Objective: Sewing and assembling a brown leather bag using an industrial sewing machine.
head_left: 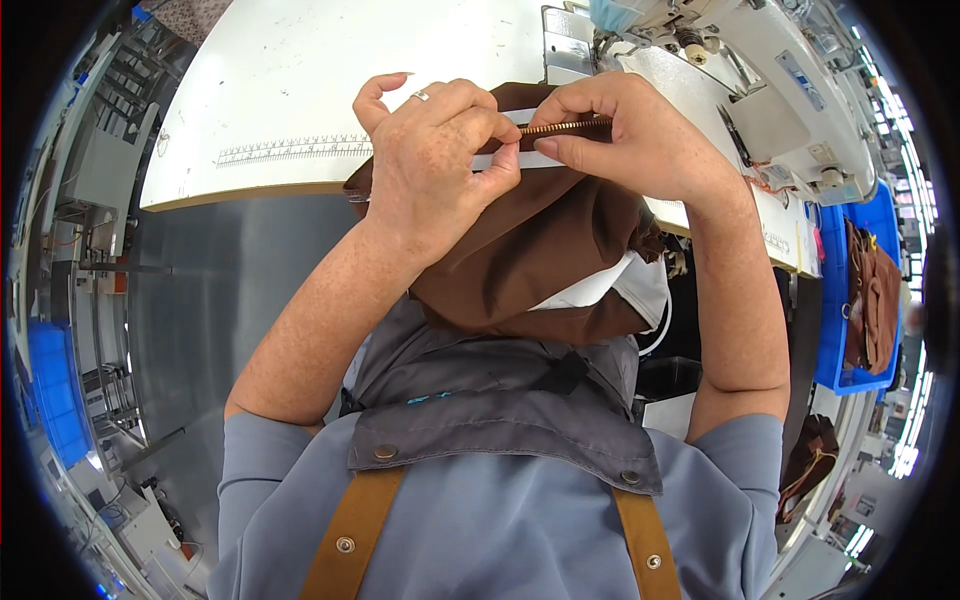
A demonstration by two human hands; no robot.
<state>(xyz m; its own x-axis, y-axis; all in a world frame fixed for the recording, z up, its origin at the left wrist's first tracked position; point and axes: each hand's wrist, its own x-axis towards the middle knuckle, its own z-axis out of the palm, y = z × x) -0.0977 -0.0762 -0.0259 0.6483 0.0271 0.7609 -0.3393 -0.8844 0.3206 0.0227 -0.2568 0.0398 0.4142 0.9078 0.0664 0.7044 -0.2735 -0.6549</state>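
Both hands hold a brown fabric piece point(530, 250) up in front of my chest. A brown zipper with metal teeth point(565, 127) runs along its top edge, over a white strip point(540, 160). My left hand point(435, 165), with a ring on one finger, pinches the fabric and zipper end at the left. My right hand point(630, 135) pinches the zipper and white strip from the right. The fabric hangs down in a bunch over my grey apron point(500, 400), with white lining showing at its lower right.
A white worktable point(300, 90) with a printed ruler along its front edge lies ahead. A sewing machine point(740, 70) stands at the back right. A blue bin point(860, 290) with brown bags sits at the right. Metal racks and blue bins are at the left.
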